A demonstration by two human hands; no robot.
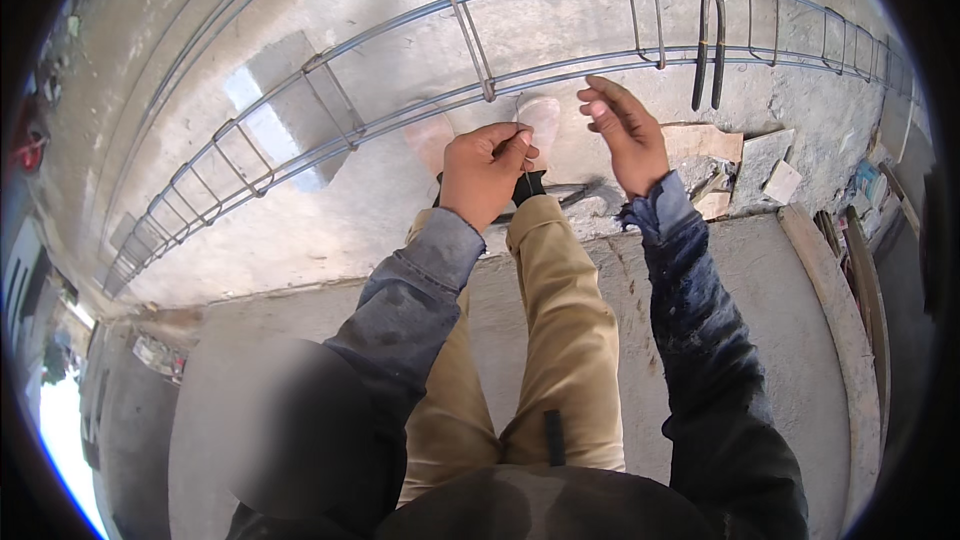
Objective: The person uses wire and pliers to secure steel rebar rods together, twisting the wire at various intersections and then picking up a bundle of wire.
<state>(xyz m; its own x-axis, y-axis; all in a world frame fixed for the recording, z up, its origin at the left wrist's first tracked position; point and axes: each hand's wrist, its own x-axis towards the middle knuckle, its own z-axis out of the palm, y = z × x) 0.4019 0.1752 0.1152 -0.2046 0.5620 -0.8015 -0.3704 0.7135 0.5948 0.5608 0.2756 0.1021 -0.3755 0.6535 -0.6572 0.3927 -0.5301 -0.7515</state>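
My left hand (487, 172) is closed in a pinch around a thin tie wire (519, 114), in front of my shoes. To its right, my right hand (632, 140) is raised with its fingers apart and nothing visible in them. Just beyond both hands, a long rebar cage (560, 72) of bars and rectangular stirrups runs across the view. A pair of dark-handled pincers (701, 55) hangs over its bars, right of my right hand. Neither hand appears to touch the cage, though the wire's far end is hard to make out.
Loose steel rods (190, 45) lie at the upper left. Broken flat pieces (765, 162) are scattered right of my right hand, with long wooden planks (835, 310) nearer me. A concrete edge (330, 285) crosses below the cage. Something red (32, 150) shows at the far left.
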